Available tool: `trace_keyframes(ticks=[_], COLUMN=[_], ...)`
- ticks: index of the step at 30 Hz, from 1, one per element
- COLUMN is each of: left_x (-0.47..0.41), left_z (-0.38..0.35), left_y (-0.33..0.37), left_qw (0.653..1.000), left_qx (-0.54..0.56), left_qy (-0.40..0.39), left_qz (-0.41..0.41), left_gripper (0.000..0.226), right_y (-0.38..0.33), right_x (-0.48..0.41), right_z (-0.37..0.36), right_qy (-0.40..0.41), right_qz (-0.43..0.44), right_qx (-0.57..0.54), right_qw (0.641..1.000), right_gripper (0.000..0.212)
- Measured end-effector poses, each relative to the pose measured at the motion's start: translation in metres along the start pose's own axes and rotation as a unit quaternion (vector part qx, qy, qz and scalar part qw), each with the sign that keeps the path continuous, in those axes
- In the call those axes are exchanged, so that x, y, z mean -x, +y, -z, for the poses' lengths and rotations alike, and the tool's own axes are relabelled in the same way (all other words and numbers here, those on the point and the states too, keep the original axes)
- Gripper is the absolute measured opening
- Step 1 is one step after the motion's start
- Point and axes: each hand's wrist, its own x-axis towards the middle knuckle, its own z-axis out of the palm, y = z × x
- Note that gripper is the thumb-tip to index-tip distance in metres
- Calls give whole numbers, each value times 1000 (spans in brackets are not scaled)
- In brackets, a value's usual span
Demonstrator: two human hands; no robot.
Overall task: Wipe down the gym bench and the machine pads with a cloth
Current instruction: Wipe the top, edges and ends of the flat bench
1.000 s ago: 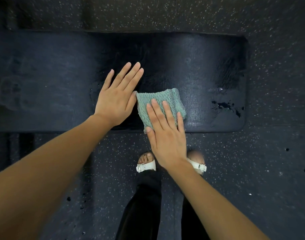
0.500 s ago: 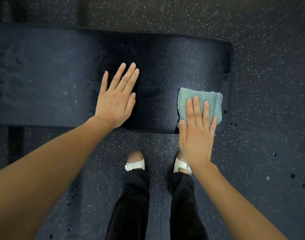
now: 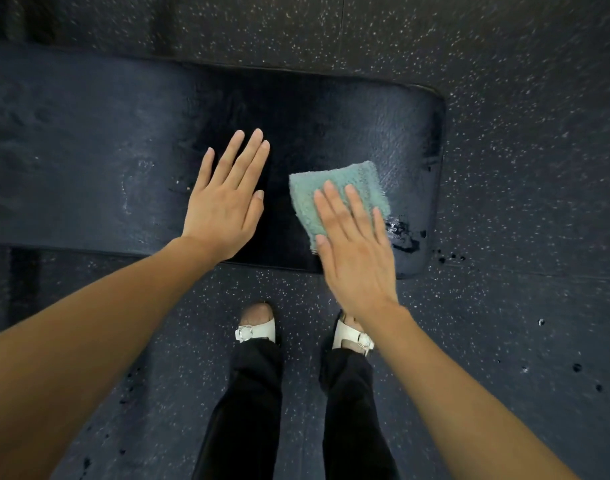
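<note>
A long black padded gym bench (image 3: 89,161) runs across the view, its rounded right end at the right. A folded teal cloth (image 3: 341,188) lies flat on the pad near that end. My right hand (image 3: 355,251) presses on the cloth with straight fingers, covering its lower half. My left hand (image 3: 227,199) rests flat on the pad to the left of the cloth, fingers straight and together. Wet streaks and dark droplets (image 3: 404,237) show on the pad just right of the cloth.
Dark speckled rubber floor (image 3: 504,98) surrounds the bench. My feet in white buckled sandals (image 3: 256,329) and black trousers stand just in front of the bench's near edge. Small dark drops (image 3: 452,258) dot the floor by the bench's right corner.
My right hand has slid the cloth back leftward from the bench's right end toward my left hand. My left hand stays flat in the same spot on the pad.
</note>
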Motion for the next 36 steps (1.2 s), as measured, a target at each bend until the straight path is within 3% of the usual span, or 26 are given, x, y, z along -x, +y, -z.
trace_keyframes(ticks=[8, 14, 19, 26, 36], left_x=[-15, -20, -24, -31, -31], left_z=[-4, -7, -7, -8, -8], left_y=[33, 49, 56, 69, 71], left_qw=[1000, 1000, 1000, 1000, 1000], left_qx=[-1, -1, 3, 4, 11], left_qy=[1, 5, 5, 9, 7], left_qz=[2, 8, 9, 13, 21], left_gripper=[61, 61, 61, 61, 62], right_y=[60, 67, 51, 42, 77], right_x=[-15, -41, -10, 47, -26], right_z=[24, 28, 17, 2, 29], right_qy=[22, 40, 46, 14, 13], right_qz=[-73, -94, -103, -63, -28], right_qx=[-2, -15, -27, -13, -6], right_qw=[997, 995, 993, 998, 1000], right_gripper=[57, 59, 57, 57, 55])
